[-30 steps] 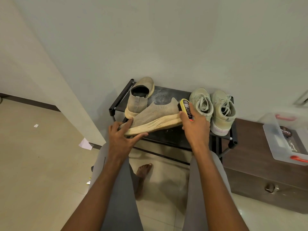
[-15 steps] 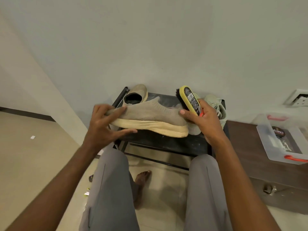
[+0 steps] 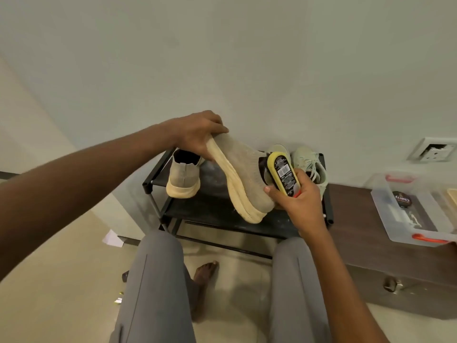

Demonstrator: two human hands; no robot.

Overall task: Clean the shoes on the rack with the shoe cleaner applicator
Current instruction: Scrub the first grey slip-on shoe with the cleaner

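Note:
My left hand [image 3: 197, 134] grips the toe of a beige knit slip-on shoe [image 3: 243, 174] with a cream sole, holding it tilted in the air above the black shoe rack [image 3: 158, 174], toe up, heel down. My right hand [image 3: 301, 204] holds the yellow shoe cleaner applicator [image 3: 283, 173] with its dark pad against the shoe's ankle opening; the fingertips also touch the heel. The matching beige shoe [image 3: 184, 178] stands on the rack's top shelf at the left. A pair of pale green lace-up sneakers [image 3: 309, 164] sits at the right end, partly hidden by the applicator.
A brown wooden chest [image 3: 371, 243] stands right of the rack, with a clear plastic box [image 3: 400, 219] holding a round tin on top. A wall socket [image 3: 432, 152] is above it. My knees and a bare foot [image 3: 204, 273] are below the rack; paper scraps lie on the floor.
My left hand has raised the shoe's toe, tipping the shoe from level to steeply tilted. My right hand has brought the applicator down against the shoe's ankle opening.

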